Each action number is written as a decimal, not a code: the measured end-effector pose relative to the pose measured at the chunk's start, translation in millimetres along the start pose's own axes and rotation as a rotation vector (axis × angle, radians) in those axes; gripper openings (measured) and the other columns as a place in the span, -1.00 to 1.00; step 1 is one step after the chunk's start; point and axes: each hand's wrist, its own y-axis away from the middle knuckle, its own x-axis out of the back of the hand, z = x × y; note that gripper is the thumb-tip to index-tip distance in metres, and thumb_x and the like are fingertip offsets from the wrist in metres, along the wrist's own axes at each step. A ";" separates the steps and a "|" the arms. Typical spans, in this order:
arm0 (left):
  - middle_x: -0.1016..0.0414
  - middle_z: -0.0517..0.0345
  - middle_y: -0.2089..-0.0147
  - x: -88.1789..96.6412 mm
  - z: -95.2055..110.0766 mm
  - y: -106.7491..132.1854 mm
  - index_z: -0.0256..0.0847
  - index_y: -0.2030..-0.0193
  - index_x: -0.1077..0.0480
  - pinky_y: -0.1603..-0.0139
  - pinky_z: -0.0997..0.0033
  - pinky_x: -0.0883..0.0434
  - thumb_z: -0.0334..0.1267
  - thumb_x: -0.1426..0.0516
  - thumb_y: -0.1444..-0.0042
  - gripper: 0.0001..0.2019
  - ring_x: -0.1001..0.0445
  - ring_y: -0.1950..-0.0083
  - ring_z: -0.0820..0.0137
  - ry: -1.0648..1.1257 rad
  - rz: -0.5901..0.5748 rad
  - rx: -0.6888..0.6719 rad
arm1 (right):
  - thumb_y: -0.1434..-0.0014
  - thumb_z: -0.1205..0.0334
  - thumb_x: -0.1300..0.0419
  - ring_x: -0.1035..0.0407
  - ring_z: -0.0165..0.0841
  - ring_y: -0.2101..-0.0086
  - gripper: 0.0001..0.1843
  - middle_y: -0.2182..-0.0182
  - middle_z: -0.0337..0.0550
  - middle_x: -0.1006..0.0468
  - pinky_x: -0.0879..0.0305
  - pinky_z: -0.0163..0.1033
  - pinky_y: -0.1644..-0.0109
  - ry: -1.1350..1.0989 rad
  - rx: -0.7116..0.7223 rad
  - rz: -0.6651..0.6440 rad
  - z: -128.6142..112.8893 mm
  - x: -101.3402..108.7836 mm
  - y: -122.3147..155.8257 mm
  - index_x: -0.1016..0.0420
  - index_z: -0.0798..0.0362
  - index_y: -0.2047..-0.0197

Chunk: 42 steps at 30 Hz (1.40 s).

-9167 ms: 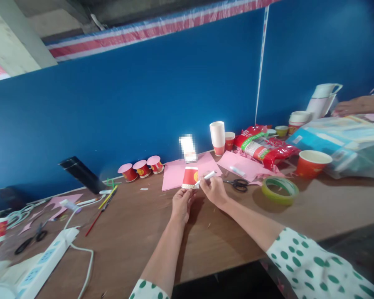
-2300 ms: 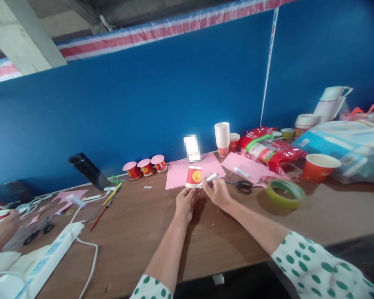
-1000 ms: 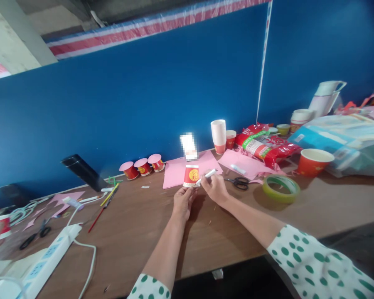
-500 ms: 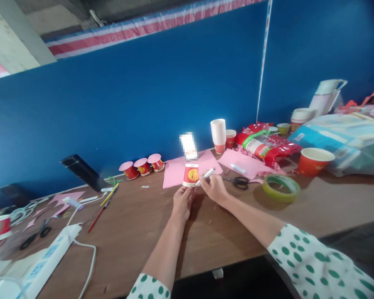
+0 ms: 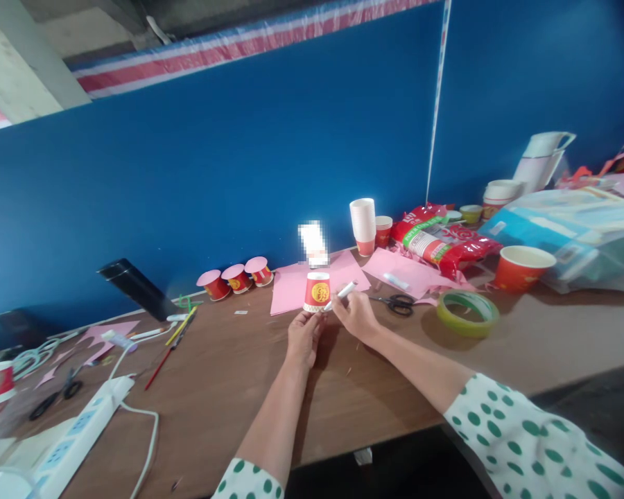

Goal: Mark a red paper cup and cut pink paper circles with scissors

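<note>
Pinching red-and-white, gold-emblemed cup (image 5: 318, 291): left hand (image 5: 303, 336) | gripping white marker (image 5: 346, 290): right hand (image 5: 357, 317)

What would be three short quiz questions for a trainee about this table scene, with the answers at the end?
1. Multiple choice: what does the right hand hold?
A) scissors
B) a white pen
C) a roll of tape

2. True or false: the left hand holds the red cup with a yellow emblem near its lower edge.

3. Count: how many red cups with pink discs on top stand in the row to the left of the pink sheets under the phone-like bright blur?

Key:
1. B
2. True
3. Three
</note>
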 end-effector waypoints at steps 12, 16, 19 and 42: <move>-0.52 0.12 0.42 0.3 1.0 0.3 -0.33 0.40 -0.44 0.28 0.60 -0.37 -0.41 -0.29 0.25 -0.80 -0.47 0.39 0.55 0.001 0.003 0.025 | -0.15 0.23 0.01 -0.33 -0.40 0.57 -0.80 0.58 -0.18 -0.45 -0.20 -0.36 0.46 0.000 0.008 0.037 2.1 2.9 -1.8 -0.34 0.10 0.44; -0.52 0.12 0.41 0.3 1.1 0.0 -0.33 0.40 -0.44 0.29 0.61 -0.37 -0.42 -0.29 0.25 -0.80 -0.47 0.39 0.54 0.002 0.001 0.027 | -0.14 0.24 0.01 -0.35 -0.38 0.56 -0.82 0.57 -0.16 -0.46 -0.22 -0.35 0.43 0.001 0.000 0.050 2.6 3.3 -2.3 -0.34 0.11 0.42; -0.52 0.12 0.42 0.1 1.7 0.2 -0.33 0.40 -0.44 0.31 0.61 -0.37 -0.42 -0.29 0.25 -0.80 -0.47 0.40 0.55 0.002 0.004 0.028 | -0.13 0.24 0.00 -0.35 -0.37 0.55 -0.83 0.57 -0.16 -0.47 -0.23 -0.34 0.42 0.001 -0.006 0.057 2.8 3.2 -2.8 -0.34 0.10 0.42; -0.54 -0.01 0.25 4.8 -0.1 0.3 -0.30 0.26 -0.41 0.18 0.47 -0.40 -0.30 -0.28 0.17 -0.71 -0.51 0.19 0.37 -0.042 -0.043 0.016 | -0.15 0.25 0.01 -0.34 -0.38 0.56 -0.82 0.60 -0.20 -0.45 -0.20 -0.35 0.44 0.014 0.009 0.022 1.4 1.3 -1.5 -0.33 0.08 0.44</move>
